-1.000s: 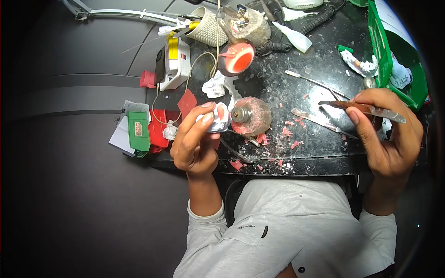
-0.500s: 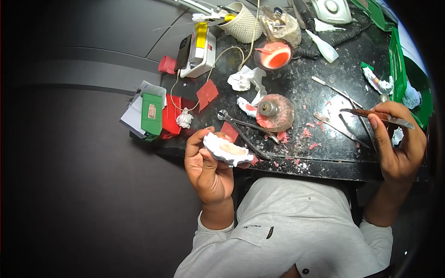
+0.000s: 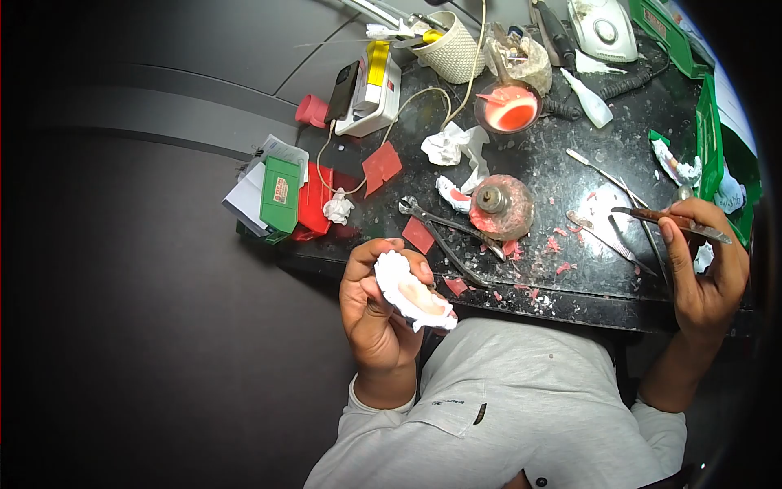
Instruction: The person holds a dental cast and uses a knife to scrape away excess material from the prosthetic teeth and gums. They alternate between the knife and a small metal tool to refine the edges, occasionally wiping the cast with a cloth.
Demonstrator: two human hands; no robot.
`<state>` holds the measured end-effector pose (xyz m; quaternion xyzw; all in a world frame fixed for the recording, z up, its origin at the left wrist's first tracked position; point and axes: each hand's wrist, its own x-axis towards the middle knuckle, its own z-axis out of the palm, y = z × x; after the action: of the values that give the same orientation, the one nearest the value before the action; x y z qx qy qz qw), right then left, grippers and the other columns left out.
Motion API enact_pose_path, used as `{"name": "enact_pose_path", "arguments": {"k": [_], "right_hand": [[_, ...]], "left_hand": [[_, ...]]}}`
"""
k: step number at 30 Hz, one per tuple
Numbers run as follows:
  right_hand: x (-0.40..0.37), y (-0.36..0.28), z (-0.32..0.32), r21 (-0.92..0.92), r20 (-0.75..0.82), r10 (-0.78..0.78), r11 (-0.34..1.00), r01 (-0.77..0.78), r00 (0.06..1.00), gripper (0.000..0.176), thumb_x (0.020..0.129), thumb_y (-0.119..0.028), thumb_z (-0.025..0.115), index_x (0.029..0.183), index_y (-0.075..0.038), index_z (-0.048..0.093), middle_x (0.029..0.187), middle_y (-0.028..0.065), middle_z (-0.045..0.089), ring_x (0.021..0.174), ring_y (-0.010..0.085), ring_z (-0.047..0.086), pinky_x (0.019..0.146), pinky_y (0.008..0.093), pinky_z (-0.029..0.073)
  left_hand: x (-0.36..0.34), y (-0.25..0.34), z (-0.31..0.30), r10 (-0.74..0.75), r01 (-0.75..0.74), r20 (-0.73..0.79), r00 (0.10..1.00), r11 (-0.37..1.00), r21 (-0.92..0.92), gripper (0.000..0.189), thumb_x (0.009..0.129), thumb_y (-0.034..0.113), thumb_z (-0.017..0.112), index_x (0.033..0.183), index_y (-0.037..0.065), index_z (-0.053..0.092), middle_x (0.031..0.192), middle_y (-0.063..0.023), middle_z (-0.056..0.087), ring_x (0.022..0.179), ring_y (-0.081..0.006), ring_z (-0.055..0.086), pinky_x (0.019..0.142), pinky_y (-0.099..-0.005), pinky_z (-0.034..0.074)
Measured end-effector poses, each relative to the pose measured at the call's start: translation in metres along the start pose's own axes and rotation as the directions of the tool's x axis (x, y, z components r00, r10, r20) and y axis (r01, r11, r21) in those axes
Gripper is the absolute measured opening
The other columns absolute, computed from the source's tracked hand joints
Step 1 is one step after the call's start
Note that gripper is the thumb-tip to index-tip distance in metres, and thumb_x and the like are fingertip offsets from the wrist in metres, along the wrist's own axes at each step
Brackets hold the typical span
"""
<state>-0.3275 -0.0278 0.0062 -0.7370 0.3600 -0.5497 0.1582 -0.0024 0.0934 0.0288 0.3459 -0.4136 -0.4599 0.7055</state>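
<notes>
- Left grip (image 3: 379, 326): narrow, holding the white cast (image 3: 411, 295) about its edges; the pinkish inner face of the cast is turned upward.
- Cast position: in the left grip, raised clear of the bench (image 3: 547, 151), close to its near edge.
- Right grip (image 3: 705, 277): narrow, thumb and fingers pinching the brown-handled tool (image 3: 652, 217); the dark tip points left, well apart from the cast.
- Just beyond the left grip: a pink sheet (image 3: 419, 235) lies beside the pliers (image 3: 419, 213), whose handles extend rightward.
- Between the two grips, nearer the left: a round jar (image 3: 509, 216) with a metal cap stands upright.
- Left of the right grip: a flat-bladed knife (image 3: 607, 242) and a slender instrument (image 3: 607, 176) lie on the bench; pink shavings (image 3: 564, 267) are scattered farther left.
- Far beyond the left grip, toward its right: crumpled paper (image 3: 444, 148), then a dark bowl (image 3: 489, 123) containing pink-red material.
- Beyond the right grip: a green bin (image 3: 710, 130).
</notes>
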Motion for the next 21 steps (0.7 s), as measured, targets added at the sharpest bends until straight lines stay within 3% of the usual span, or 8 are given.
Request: {"name": "enact_pose_path", "arguments": {"k": [5,10,12,16,18,21], "right_hand": [[0.0,-0.001,-0.001,-0.003,0.01,0.006,1.0,-0.006,1.0,0.014,0.087,0.007,0.074,0.098,0.007,0.066,0.089,0.0118,0.07,0.076,0.0153,0.065,0.071,0.0259,0.05],[0.0,0.0,-0.001,0.007,0.015,0.001,1.0,-0.001,1.0,0.014,0.087,0.007,0.074,0.099,0.008,0.066,0.089,0.0118,0.07,0.076,0.0155,0.066,0.071,0.0263,0.05],[0.0,0.0,-0.001,0.003,0.012,0.008,1.0,-0.008,1.0,0.014,0.087,0.008,0.074,0.099,0.008,0.066,0.09,0.0123,0.07,0.077,0.0159,0.066,0.072,0.0265,0.051],[-0.001,0.002,-0.001,-0.008,0.012,-0.004,1.0,0.004,1.0,0.015,0.087,0.008,0.074,0.099,0.008,0.066,0.091,0.0128,0.07,0.078,0.0163,0.067,0.073,0.0265,0.051],[-0.001,0.002,-0.001,0.011,0.016,0.008,1.0,-0.008,1.0,0.015,0.087,0.008,0.074,0.1,0.008,0.066,0.093,0.0131,0.071,0.079,0.0164,0.067,0.074,0.0265,0.052],[-0.001,0.002,-0.001,0.002,0.011,0.002,1.0,-0.002,1.0,0.015,0.087,0.008,0.074,0.1,0.008,0.066,0.093,0.013,0.071,0.078,0.0162,0.067,0.074,0.0264,0.051]], "left_hand": [[-0.002,0.005,0.014,-0.055,0.064,0.06,0.997,0.984,-0.165,0.053,0.11,0.037,0.042,0.141,-0.004,0.028,0.111,-0.0293,0.049,0.064,-0.0387,0.071,0.052,-0.0387,0.065],[-0.002,0.009,0.016,-0.056,0.077,0.134,0.989,0.984,-0.159,0.052,0.11,0.037,0.041,0.139,-0.004,0.027,0.109,-0.0285,0.048,0.064,-0.0389,0.071,0.049,-0.0378,0.064],[0.001,0.012,0.026,-0.106,0.124,0.076,0.991,0.947,-0.296,0.059,0.098,0.031,0.068,0.135,-0.007,0.04,0.103,-0.0274,0.06,0.071,-0.0352,0.073,0.058,-0.0412,0.067],[0.0,0.01,0.021,-0.11,0.127,0.072,0.991,0.938,-0.322,0.062,0.097,0.034,0.068,0.135,-0.007,0.04,0.103,-0.0273,0.06,0.071,-0.0351,0.074,0.059,-0.0413,0.067],[-0.002,0.007,0.015,-0.081,0.109,0.117,0.99,0.959,-0.26,0.054,0.11,0.038,0.042,0.14,-0.004,0.026,0.107,-0.0263,0.048,0.063,-0.0365,0.071,0.049,-0.0378,0.064],[-0.001,0.007,0.014,-0.085,0.098,0.077,0.993,0.978,-0.184,0.055,0.109,0.039,0.045,0.139,-0.004,0.029,0.104,-0.0244,0.049,0.06,-0.0344,0.07,0.049,-0.0372,0.063]]}}
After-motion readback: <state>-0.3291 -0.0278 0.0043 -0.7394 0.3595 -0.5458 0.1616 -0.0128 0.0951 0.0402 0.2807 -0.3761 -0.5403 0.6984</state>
